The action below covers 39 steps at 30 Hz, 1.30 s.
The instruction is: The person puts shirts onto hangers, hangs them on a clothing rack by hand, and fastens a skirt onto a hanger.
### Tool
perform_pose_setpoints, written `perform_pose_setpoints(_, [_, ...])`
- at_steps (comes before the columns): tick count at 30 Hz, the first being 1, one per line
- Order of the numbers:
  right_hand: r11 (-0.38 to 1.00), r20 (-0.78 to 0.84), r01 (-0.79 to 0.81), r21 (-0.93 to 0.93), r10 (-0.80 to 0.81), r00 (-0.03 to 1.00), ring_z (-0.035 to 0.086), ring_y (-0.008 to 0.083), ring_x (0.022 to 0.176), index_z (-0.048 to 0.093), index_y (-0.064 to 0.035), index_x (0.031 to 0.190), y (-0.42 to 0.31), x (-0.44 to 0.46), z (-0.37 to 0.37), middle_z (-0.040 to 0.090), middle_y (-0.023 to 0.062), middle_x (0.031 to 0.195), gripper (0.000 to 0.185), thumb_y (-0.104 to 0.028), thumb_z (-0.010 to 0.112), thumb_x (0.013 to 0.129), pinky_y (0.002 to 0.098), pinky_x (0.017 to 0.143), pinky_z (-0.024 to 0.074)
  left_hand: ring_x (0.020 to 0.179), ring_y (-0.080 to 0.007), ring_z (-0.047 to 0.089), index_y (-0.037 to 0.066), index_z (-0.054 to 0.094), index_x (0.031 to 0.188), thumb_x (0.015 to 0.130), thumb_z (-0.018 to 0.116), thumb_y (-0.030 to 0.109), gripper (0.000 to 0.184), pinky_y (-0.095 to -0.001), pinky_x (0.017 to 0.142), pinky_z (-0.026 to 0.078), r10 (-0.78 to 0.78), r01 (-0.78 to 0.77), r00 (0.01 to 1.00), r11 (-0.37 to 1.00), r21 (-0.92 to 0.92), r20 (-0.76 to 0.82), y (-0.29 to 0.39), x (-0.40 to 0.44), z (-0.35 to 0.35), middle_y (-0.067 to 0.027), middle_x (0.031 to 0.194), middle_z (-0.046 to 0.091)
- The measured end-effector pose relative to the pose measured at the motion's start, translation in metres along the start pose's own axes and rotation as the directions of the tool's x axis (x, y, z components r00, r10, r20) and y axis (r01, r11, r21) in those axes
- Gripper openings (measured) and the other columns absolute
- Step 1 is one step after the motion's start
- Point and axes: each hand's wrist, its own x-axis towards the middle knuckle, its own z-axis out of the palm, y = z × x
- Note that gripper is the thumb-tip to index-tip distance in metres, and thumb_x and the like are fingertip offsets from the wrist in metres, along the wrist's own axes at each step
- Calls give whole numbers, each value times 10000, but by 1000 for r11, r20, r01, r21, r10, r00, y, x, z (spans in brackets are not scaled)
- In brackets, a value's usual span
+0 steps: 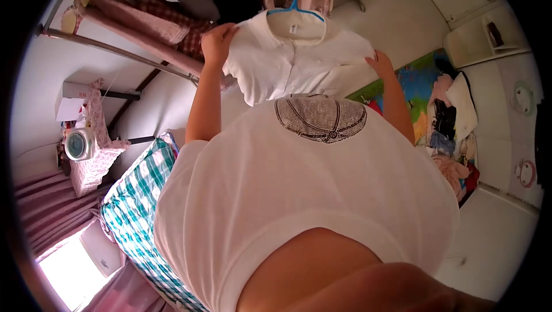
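In front of me hangs a white short-sleeved shirt (293, 62) on a blue hanger (295, 6), whose hook points away from me. A small label shows inside the shirt's neckline. My left hand (217, 43) is closed on the shirt's left shoulder edge, with the fingers on the cloth. On the opposite side, my right hand (379, 65) pinches the other sleeve edge. Between the two hands the shirt is spread out, with loose folds down its front. Its lower part is hidden behind my own white top.
Clothes (138, 16) hang from a metal rack (121, 50) at the upper left. A bed with a green checked cover (135, 197) stands at left. Several garments lie in a pile (445, 116) at right, beside a white cabinet (477, 42). More clothing hangs beyond the hanger.
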Motion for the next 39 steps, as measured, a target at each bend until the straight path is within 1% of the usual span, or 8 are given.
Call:
perform_pose_setpoints(9, [983,-127,-183,-5,181,975,573,287,813,531,19,1043,89,73,-2,584,165,942,401,-222,625,736,362,717,440,614,-183,594,64,641,888,750,638,231,217,-267,594,448,-197,207,975,974,-91,104,3,45,54,-101,691,622])
perform_pose_setpoints(18, [878,-591,290,382,-9,806,529,145,686,504,0,950,-7,189,-64,515,76,780,257,-84,623,738,263,650,443,614,-195,581,59,633,913,744,646,315,307,-294,576,431,-209,205,962,978,40,174,95,135,206,-85,704,618])
perform_pose_setpoints(20, [725,-386,346,596,-120,915,519,116,708,518,-13,926,1,212,-70,525,51,789,173,-58,585,772,234,638,435,599,-171,565,67,635,915,751,641,316,299,-291,563,420,-222,230,952,973,-11,210,110,155,242,-68,685,604])
perform_pose_setpoints(24, [656,83,57,752,-180,980,531,123,837,512,-10,942,-13,241,-88,549,60,887,164,-83,571,808,236,734,433,654,-254,592,107,639,897,753,598,341,278,-329,591,435,-256,310,913,942,-131,319,157,189,304,-109,719,614])
perform_pose_setpoints(27, [483,-52,164,860,-238,970,517,146,918,478,7,987,-34,260,-101,529,86,982,238,-108,583,807,252,802,414,677,-273,593,78,620,934,783,569,258,239,-336,603,439,-112,215,941,926,-311,318,186,205,357,-131,742,608])
perform_pose_setpoints(30, [543,-142,237,806,-211,967,498,160,963,447,16,1014,-31,285,-115,504,105,1043,298,-134,595,803,271,831,403,712,-142,552,16,559,1044,814,527,101,248,-260,637,432,-7,137,959,886,-444,283,217,222,387,-97,799,595])
perform_pose_setpoints(34, [600,-243,212,771,-29,970,504,134,864,433,5,1002,-24,306,-142,513,76,936,281,-139,582,812,243,757,415,847,-127,527,-6,463,1158,814,493,41,349,-247,723,430,109,205,906,732,-649,409,236,248,421,-78,964,571])
perform_pose_setpoints(39, [548,-303,325,770,-134,944,494,113,794,436,2,972,-10,349,-173,512,56,881,212,-41,538,791,233,681,422,922,-118,495,-2,438,1184,799,525,39,397,-252,793,409,329,227,805,597,-769,493,238,296,449,-58,1045,535])
